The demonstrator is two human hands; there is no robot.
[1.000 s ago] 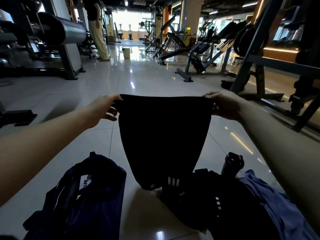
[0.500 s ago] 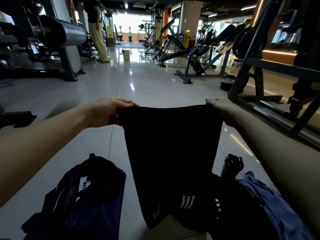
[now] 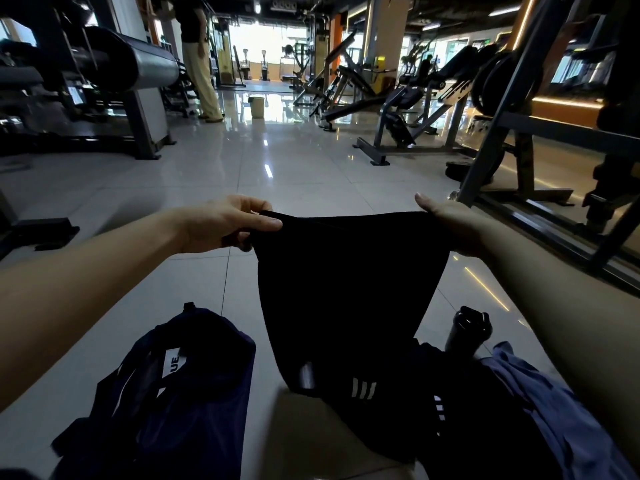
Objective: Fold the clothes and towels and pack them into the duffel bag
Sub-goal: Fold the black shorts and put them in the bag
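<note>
Shorts point(image 3: 349, 289) of soft black fabric with three white stripes hang in the air between both hands, above the glossy tiled floor point(image 3: 294, 174) and just right of the dark navy duffel bag point(image 3: 187, 393). Left hand point(image 3: 225, 225) pinches one waistband corner; right hand point(image 3: 446, 228) holds the other. Light and limp, the cloth will probably sag, so those corners look the surest hold.

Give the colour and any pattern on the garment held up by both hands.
Black garment, three short white stripes near its bottom edge; head view.
</note>
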